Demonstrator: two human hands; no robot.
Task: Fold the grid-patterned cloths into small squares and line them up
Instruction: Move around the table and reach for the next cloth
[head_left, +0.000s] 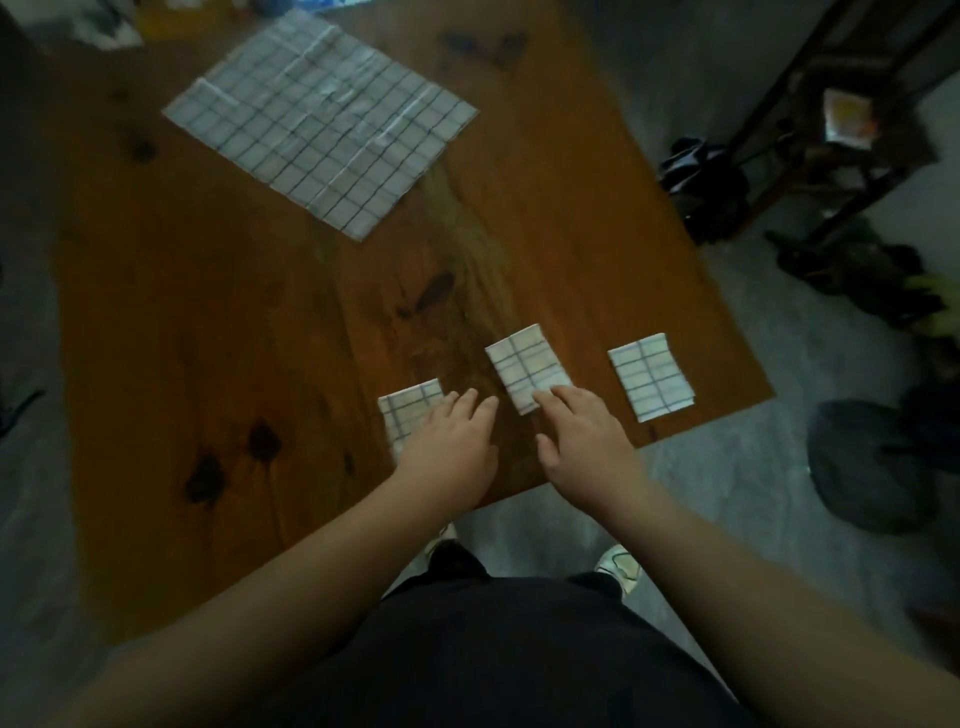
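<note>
Grey floor (753, 493) runs all round the brown wooden tabletop (208, 338), whose boards carry several dark knots. To my right a dark metal rack (831, 130) stands on that floor, its contents too blurred to name.

Largest of the cloths is the one unfolded cloth (319, 122), spread flat at the far left of the tabletop. It is white with a dark grid. Its long axis runs on a diagonal, from the far left down toward the near right, and creases cross it.

A dark bag (872, 462) sits on the floor to the right, apart from the tabletop.

My left hand (452, 452) lies with straight, relaxed fingers on the left folded square (408, 410), covering its near right part. My right hand (587, 441) is also loose and grips nothing; its forefinger touches the near corner of the middle folded square (524, 364).

Counted, there are three folded pieces in a row along the near edge, set apart from each other. The third is the right folded square (652, 376), untouched near the tabletop's right corner. The two uncovered ones are a little longer than wide, their long axes pointing away from me and leaning slightly left.

One pale shoe (618, 564) shows below the tabletop's edge.
</note>
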